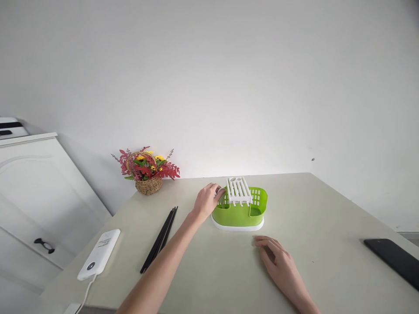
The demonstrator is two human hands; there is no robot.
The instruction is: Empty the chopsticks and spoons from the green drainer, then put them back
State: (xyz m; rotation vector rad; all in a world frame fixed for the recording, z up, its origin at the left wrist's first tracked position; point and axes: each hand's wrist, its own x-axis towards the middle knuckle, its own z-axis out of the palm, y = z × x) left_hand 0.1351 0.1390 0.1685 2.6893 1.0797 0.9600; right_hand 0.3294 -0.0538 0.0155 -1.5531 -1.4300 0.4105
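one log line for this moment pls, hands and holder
left hand touching green holder left rim | right hand flat on table, empty | chopsticks lying left of holder

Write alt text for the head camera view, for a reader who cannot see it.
A person's left hand touches the rim of a green cutlery drainer with a white rack, while the right hand rests flat on the table. Black chopsticks lie to the left.

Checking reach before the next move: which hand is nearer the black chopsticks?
Left. The left hand sits just right of the chopsticks, touching the green holder; the right hand rests flat farther right.
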